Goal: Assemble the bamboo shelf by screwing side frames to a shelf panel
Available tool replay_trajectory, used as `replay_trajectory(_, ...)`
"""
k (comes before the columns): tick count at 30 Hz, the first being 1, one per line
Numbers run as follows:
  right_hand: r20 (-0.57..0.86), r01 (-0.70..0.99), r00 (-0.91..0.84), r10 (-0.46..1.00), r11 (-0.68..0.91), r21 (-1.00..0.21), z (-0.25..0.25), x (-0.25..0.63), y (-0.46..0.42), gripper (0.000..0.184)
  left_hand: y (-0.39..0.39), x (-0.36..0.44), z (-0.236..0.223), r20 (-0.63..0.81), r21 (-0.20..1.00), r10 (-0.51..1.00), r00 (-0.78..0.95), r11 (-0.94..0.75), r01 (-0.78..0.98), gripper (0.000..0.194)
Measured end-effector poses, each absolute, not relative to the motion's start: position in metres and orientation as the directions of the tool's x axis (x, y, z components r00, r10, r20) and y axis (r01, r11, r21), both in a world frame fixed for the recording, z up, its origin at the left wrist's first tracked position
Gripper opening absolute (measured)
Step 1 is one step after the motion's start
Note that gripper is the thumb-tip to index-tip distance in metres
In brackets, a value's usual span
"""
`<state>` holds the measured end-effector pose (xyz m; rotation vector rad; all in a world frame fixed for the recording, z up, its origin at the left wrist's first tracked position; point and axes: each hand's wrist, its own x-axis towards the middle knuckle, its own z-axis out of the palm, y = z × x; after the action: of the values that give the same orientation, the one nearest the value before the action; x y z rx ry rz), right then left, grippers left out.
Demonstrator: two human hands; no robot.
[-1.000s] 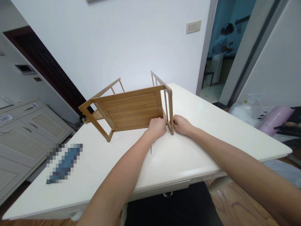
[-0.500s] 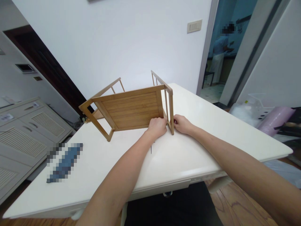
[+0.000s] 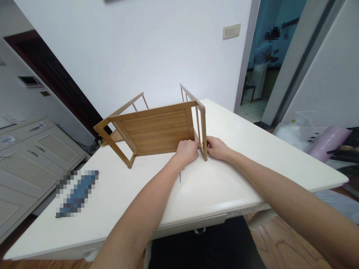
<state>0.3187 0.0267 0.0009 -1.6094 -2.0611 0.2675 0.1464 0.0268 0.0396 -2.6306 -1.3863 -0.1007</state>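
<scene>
A small wooden shelf rack [image 3: 157, 129], with a flat panel between two slatted side frames, is propped on edge on the white table [image 3: 232, 183]. At the panel's lower right corner, my left hand [image 3: 187, 151] is closed on the rack, its fingertips hidden behind the wood. My right hand [image 3: 217, 147] is closed against the outer side of the right side frame [image 3: 203, 134], low down near the same joint. Whatever its fingers pinch there is hidden. A thin, bent metal rod like a hex key [image 3: 180, 176] lies on the tabletop just below my left wrist.
A blurred-out blue item [image 3: 78, 194] lies on the table's left part. A white wall [image 3: 168, 48] stands behind the table. Off to the right are a pink roll [image 3: 328, 142] and plastic bags. Another person [image 3: 262, 59] stands beyond the doorway.
Almost nothing differs. My right hand has shifted very slightly left, closer against the side frame; the rack and my left hand stay in place.
</scene>
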Motion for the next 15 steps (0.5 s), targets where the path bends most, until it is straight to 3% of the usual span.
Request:
replay_trajectory(10, 0.25, 0.871, -0.212, 0.945, 0.299, -0.389, -0.0004, 0.3163, 0.0279, 0.016, 0.0277, 0.1464, 0.0375, 0.158, -0.114, 0.801, 0.577, -0.566, 0.816, 0.023)
replay_trajectory(15, 0.257, 0.859, -0.206, 0.944, 0.3, -0.414, 0.0034, 0.3173, 0.0247, 0.015, 0.0261, 0.1475, 0.0392, 0.135, -0.115, 0.815, 0.563, -0.552, 0.826, 0.025)
